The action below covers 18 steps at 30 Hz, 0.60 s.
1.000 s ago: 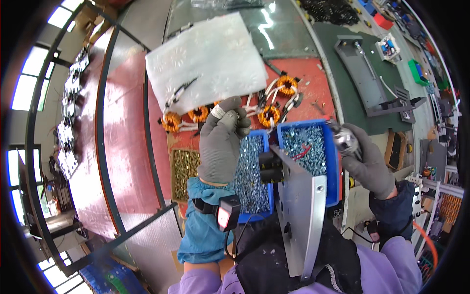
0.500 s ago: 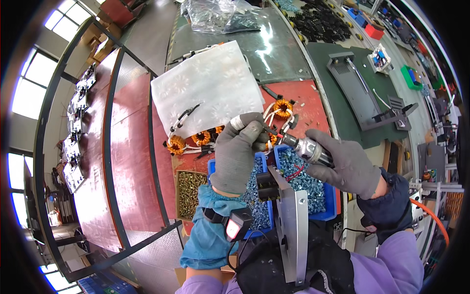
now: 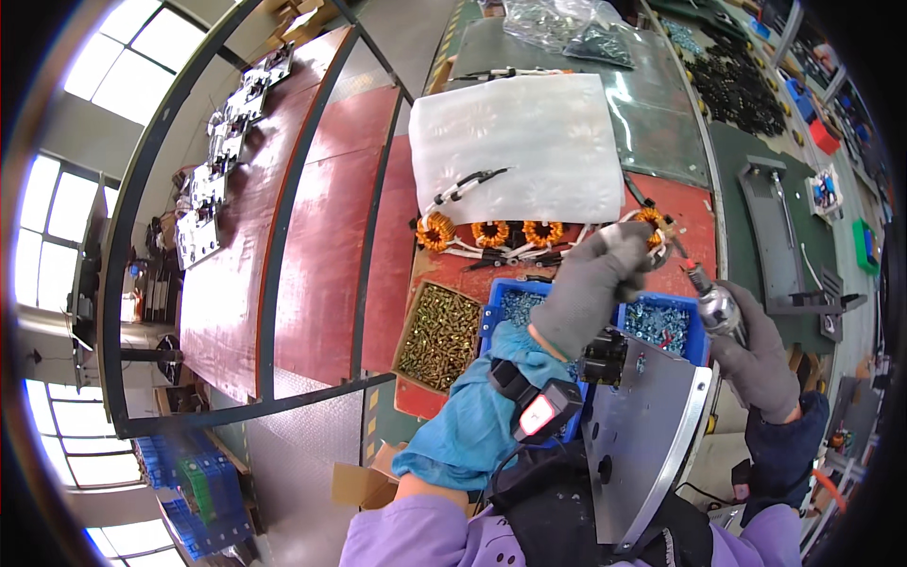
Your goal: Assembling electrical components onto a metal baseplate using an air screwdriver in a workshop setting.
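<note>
My left hand [image 3: 597,283], in a grey glove, has its fingers curled closed above the blue bins. A thin dark piece shows by its fingertips; what it grips is not clear. My right hand [image 3: 756,354], also gloved, is wrapped round a silver power screwdriver [image 3: 720,312] with a red tip, pointing up and left toward the left hand. A grey metal plate [image 3: 638,435] stands upright before my body, with a black terminal-like part [image 3: 605,359] at its far end. Just beyond the left hand lies an orange wire-wound ring coil [image 3: 650,223].
Blue bins of small silvery screws [image 3: 666,321] and a box of brass-coloured fasteners [image 3: 439,335] stand on the red table. More ring coils [image 3: 489,233] with white leads lie by a white foam sheet [image 3: 515,146]. A black-framed rack [image 3: 378,213] stands at left; a grey bracket [image 3: 770,227] lies right.
The view has swung left, so the table sits further right in it. My hands have drawn apart, and the screwdriver tip has moved away from the left fingers.
</note>
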Motion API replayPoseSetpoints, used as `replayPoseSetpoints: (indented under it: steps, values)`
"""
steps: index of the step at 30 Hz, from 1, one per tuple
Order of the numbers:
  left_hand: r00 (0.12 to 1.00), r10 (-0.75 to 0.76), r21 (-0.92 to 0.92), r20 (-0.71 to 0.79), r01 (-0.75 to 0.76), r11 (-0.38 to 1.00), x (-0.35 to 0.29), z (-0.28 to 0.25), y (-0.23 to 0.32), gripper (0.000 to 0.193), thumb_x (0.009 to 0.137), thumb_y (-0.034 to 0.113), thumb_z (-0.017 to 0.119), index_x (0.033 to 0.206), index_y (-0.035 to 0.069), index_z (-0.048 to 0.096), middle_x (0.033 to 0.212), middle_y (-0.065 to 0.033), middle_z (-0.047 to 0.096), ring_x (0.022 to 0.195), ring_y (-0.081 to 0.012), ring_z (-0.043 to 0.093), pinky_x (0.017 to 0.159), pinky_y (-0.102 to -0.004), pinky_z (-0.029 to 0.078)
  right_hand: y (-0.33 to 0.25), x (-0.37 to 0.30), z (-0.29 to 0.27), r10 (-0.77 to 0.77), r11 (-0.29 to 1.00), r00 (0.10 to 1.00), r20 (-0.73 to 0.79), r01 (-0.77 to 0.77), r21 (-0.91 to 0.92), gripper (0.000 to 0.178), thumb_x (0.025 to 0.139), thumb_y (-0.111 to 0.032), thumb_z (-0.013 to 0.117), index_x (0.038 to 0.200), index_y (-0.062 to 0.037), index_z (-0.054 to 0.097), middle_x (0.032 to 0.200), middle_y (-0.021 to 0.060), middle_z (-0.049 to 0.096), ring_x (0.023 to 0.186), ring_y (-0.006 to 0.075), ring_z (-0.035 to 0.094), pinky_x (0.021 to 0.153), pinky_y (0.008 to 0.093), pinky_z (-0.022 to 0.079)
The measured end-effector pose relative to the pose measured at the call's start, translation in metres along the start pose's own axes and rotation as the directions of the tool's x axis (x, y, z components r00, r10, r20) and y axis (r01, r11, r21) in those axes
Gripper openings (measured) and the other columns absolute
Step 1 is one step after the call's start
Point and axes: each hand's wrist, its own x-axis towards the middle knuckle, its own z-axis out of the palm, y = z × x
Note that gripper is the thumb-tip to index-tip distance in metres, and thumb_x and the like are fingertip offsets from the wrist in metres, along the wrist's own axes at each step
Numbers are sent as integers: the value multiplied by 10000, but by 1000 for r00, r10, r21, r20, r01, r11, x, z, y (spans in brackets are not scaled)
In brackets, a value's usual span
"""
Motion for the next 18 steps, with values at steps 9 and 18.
replayPoseSetpoints:
  steps: [9,18]
  values:
    - [390,517,639,-762,582,503,47,-272,1,415,835,369,687,1067,26,675,977,-188,719,906,-344,689,802,-437,515,14,-15,-6,250,966,915,-316,-212,149,724,839,-330,680,1437,-24,410,981,-1,558,716,30,473,547,196,399]
    - [358,508,591,-784,681,433,69,-291,6,597,776,462,738,1124,-20,685,1076,-221,699,1020,-351,647,880,-429,490,20,-23,0,200,972,903,-380,-133,195,719,873,-341,641,1448,-19,353,770,-14,491,589,40,437,484,194,363]
